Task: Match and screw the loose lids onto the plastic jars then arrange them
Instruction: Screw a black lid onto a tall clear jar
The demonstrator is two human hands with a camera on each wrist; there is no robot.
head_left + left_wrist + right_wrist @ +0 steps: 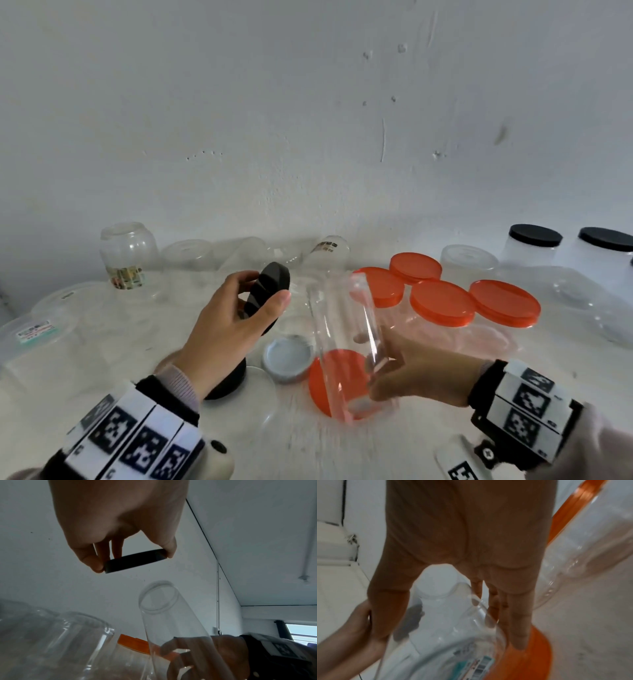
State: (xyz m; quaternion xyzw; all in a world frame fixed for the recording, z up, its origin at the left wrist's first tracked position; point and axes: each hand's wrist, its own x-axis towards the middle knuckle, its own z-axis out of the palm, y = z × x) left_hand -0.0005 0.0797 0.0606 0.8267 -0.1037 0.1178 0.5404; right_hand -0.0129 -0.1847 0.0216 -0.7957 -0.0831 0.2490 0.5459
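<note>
My left hand (253,294) pinches a black lid (268,291) by its rim between thumb and fingers, held tilted above the table; the left wrist view shows the same black lid (135,560) edge-on. My right hand (394,370) grips a tall clear cylindrical jar (342,329) near its base, with the jar leaning left and its open mouth (158,595) just below and right of the lid. In the right wrist view my fingers (517,615) wrap the clear jar (447,612). A loose orange lid (329,377) lies on the table behind the jar's base.
A grey lid (289,358) and another black lid (229,380) lie near my left wrist. Several orange-lidded jars (442,303) stand at centre right, black-lidded white jars (534,240) at far right. Open clear jars (128,253) line the back and left by the wall.
</note>
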